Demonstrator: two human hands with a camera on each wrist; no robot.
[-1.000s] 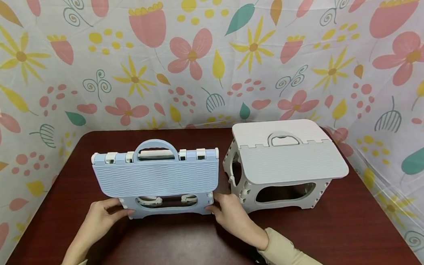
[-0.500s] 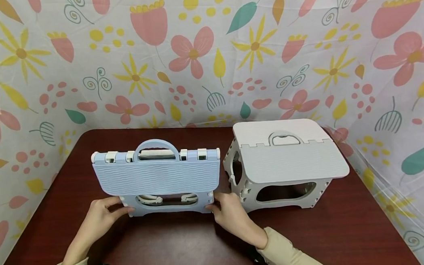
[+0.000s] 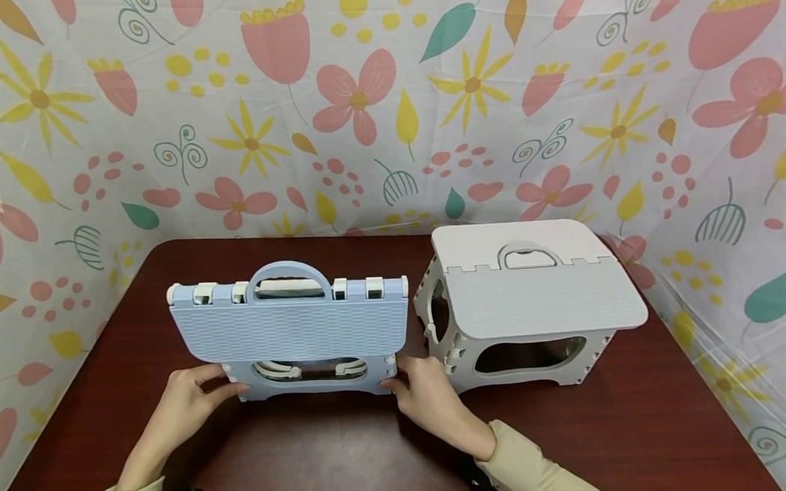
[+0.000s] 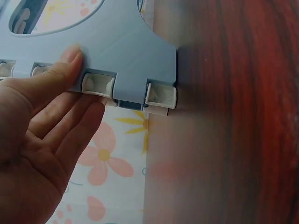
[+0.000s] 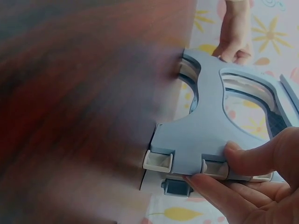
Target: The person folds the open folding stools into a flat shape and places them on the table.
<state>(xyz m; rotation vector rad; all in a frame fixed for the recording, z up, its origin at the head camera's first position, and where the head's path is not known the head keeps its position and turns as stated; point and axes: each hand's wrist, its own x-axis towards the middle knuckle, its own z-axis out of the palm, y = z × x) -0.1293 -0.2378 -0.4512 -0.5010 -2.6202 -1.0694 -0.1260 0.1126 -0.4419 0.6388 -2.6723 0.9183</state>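
A light-blue folding step stool (image 3: 290, 331) with white hinge parts stands partly folded on the table, its ribbed top panel slanting down toward me and its arched carry handle (image 3: 288, 267) upward. My left hand (image 3: 189, 404) pinches the left side edge of its front leg panel, thumb (image 4: 70, 60) on the face and fingers behind the hinged edge. On the opposite edge, my right hand (image 3: 432, 401) holds the panel the same way, thumb (image 5: 238, 156) on the blue face beside a white hinge. Curved white parts show through the leg panel's oval opening.
A white folding stool (image 3: 545, 296) stands fully unfolded just right of the blue one, close to my right hand. Both are on a dark red-brown table (image 3: 325, 460). A flower-printed curtain (image 3: 372, 126) hangs behind and along the sides.
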